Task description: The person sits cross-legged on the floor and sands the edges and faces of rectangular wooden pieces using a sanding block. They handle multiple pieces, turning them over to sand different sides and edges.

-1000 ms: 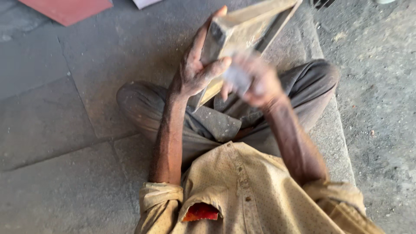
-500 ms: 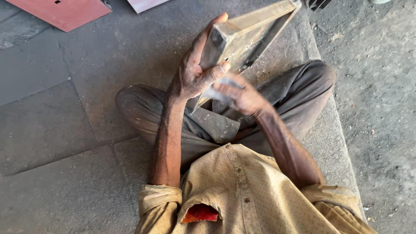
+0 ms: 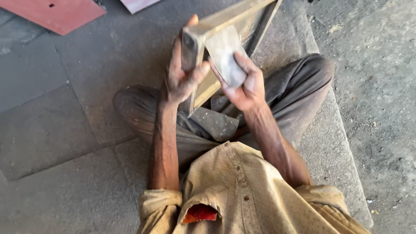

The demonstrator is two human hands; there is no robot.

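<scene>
A flat metal panel [image 3: 242, 15] with folded edges stands tilted over my crossed legs, its near corner toward me. My left hand [image 3: 180, 76] grips that near corner, thumb along the folded edge. My right hand [image 3: 245, 84] holds a small grey piece of abrasive sheet [image 3: 225, 54] and presses it against the panel's inner face beside the corner. Both hands and the panel are dusty.
I sit cross-legged on a grey stone slab [image 3: 329, 147] in grey trousers and a tan shirt. A red flat panel [image 3: 56, 13] lies on the floor at the top left, with a pale pink one [image 3: 136, 4] next to it. Rough concrete ground [image 3: 381, 86] is on the right.
My right hand has moved up along the panel with the grey sheet, after rubbing lower down. My left hand keeps its grip on the corner.
</scene>
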